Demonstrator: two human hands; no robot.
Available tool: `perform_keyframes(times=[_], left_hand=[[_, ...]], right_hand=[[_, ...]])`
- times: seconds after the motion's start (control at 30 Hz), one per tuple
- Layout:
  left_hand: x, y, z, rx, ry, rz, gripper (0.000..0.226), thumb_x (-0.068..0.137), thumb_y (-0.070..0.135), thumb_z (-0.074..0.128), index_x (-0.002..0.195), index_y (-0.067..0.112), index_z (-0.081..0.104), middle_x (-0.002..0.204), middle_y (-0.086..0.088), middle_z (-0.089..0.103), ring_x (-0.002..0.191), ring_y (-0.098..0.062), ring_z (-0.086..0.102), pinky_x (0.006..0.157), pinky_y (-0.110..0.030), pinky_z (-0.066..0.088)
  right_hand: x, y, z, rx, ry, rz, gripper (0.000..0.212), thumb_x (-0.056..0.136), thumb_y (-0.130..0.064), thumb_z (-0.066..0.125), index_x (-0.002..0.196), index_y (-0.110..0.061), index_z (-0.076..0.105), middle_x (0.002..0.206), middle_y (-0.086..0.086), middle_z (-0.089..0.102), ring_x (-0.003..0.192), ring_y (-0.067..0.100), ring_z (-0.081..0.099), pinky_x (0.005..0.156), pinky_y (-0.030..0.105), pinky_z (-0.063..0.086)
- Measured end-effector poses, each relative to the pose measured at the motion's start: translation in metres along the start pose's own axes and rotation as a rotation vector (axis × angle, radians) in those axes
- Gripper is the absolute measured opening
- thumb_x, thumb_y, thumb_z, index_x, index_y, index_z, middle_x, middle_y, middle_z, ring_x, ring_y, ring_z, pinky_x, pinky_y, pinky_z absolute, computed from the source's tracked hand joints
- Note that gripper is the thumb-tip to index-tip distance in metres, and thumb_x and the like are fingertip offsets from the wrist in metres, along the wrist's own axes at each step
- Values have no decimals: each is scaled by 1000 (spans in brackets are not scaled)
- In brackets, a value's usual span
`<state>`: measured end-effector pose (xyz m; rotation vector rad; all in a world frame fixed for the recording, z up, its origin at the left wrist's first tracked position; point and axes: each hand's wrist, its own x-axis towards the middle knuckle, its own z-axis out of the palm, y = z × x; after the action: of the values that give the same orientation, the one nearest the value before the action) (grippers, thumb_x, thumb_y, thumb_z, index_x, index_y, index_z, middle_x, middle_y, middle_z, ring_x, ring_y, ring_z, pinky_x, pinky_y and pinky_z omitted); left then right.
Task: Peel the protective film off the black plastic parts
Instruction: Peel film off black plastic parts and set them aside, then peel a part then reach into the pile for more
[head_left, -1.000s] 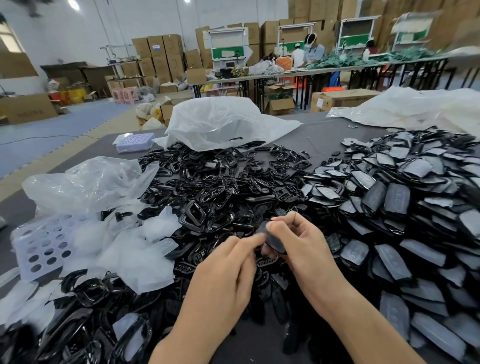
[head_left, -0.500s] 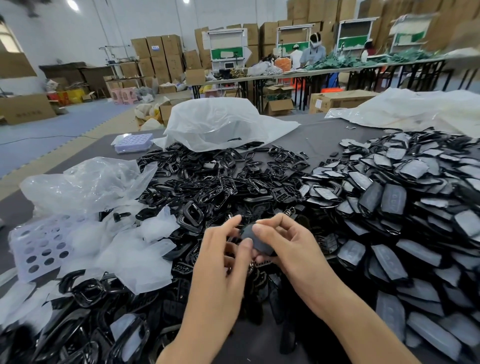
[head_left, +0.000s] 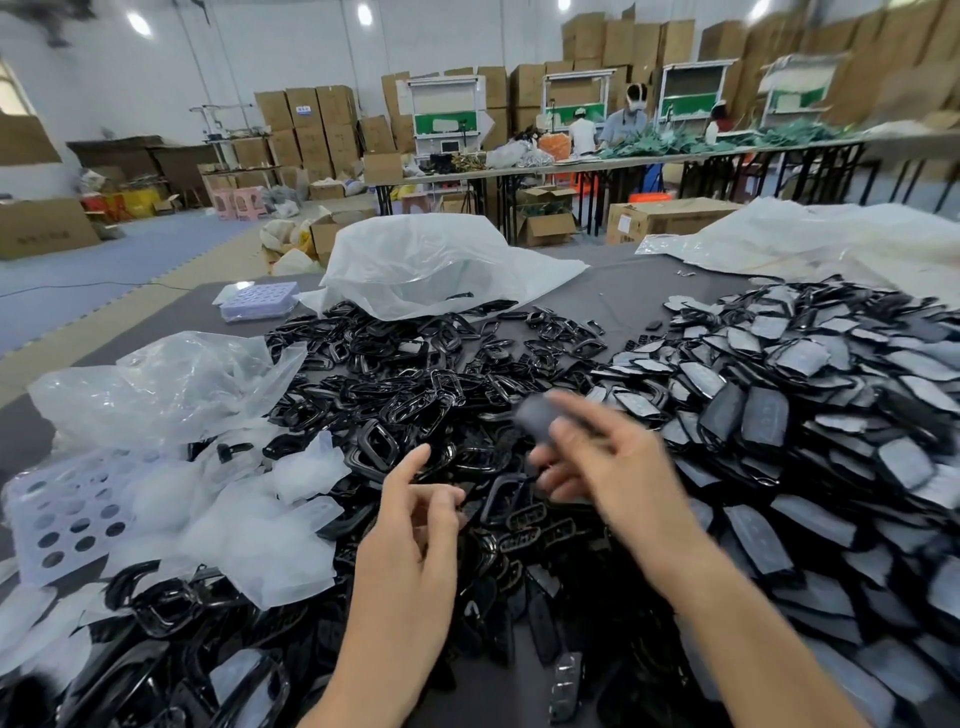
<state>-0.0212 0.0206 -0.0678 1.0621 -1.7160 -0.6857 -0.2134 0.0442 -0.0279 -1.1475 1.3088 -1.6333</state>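
Tabletop (head_left: 613, 296) is piled with black parts (head_left: 405, 384) — one filmed part (head_left: 534, 414) is pinched by the right hand (head_left: 613, 478); at eight o'clock, the left hand (head_left: 410, 519) is slack, empty.

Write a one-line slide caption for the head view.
Right hand grips a black plastic part over the heaped table, left hand apart.

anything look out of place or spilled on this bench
Nothing looks damaged. The black frame parts lie in a loose heap spread up to the white bag, and whitish film scraps partly bury the perforated tray. Working clutter, not a fault.
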Motion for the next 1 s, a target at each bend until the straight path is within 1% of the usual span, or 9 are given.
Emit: perform_keyframes(times=[0.13, 0.23, 0.3, 0.4, 0.5, 0.57, 0.67, 0.87, 1.0], left_hand=[[-5, 3, -2, 206, -149, 120, 48, 99, 39, 46, 145, 37, 34, 108, 29, 53, 95, 1, 58, 80, -11, 45], [-7, -3, -1, 552, -345, 255, 66, 93, 67, 23, 152, 38, 20, 139, 25, 35, 133, 3, 26, 115, -14, 17], [-10, -8, 2, 746, -442, 272, 81, 85, 76, 9, 156, 37, 10, 157, 14, 19, 149, -10, 6, 120, -28, -10], [-4, -13, 2, 924, -336, 197, 86, 88, 74, 21, 158, 25, 18, 161, -3, 25, 152, -26, 14, 122, -45, -3], [9, -18, -4, 995, -186, 109, 79, 88, 60, 57, 151, 15, 39, 150, -12, 45, 141, -32, 39, 120, -46, 24], [14, -20, -4, 969, -145, 108, 59, 80, 49, 74, 127, 16, 64, 128, -10, 63, 116, -31, 61, 102, -45, 46], [13, -19, -5, 913, -112, 173, 35, 75, 41, 80, 103, 24, 68, 97, 2, 69, 85, -23, 67, 78, -38, 53], [20, -17, -19, 408, -41, 65, 14, 88, 42, 66, 99, 42, 56, 70, 24, 66, 70, 3, 63, 58, -10, 43], [16, -7, -15, 102, -182, 108, 12, 88, 36, 70, 96, 43, 64, 88, 22, 68, 84, 2, 65, 69, -7, 42]], right_hand=[[31, -29, -54, 43, 478, -91, 71, 100, -27, 62, 159, -27, 22, 81, 12, 76, 56, 12, 69, 45, 19, 50], [25, -22, -58, -58, 521, -99, 74, 101, -32, 59, 160, -30, 15, 79, 9, 77, 52, 12, 67, 40, 19, 46], [10, -9, -42, -194, 450, -141, 63, 102, -37, 55, 156, -35, 23, 82, -2, 78, 55, 10, 68, 43, 19, 48], [-14, 14, -6, -542, 259, -256, 48, 99, -43, 50, 147, -39, 41, 95, -19, 75, 86, -3, 69, 73, 15, 54], [-23, 40, 23, -1131, -107, -232, 59, 99, -56, 44, 154, -39, 31, 156, -6, 40, 145, 10, 32, 122, 29, 22], [-23, 52, 27, -1356, -270, -108, 65, 98, -66, 36, 156, -42, 21, 167, -3, 17, 152, 18, 14, 124, 37, 10], [-22, 54, 23, -1351, -223, -119, 54, 95, -66, 41, 145, -44, 38, 155, -12, 32, 140, 17, 31, 115, 33, 27], [-23, 51, 21, -1287, -104, -206, 46, 95, -66, 37, 133, -43, 49, 131, -19, 50, 123, 10, 43, 110, 27, 32], [-29, 41, 24, -813, -107, -281, 50, 95, -67, 38, 140, -48, 46, 129, -36, 51, 128, -11, 37, 108, 9, 26]])
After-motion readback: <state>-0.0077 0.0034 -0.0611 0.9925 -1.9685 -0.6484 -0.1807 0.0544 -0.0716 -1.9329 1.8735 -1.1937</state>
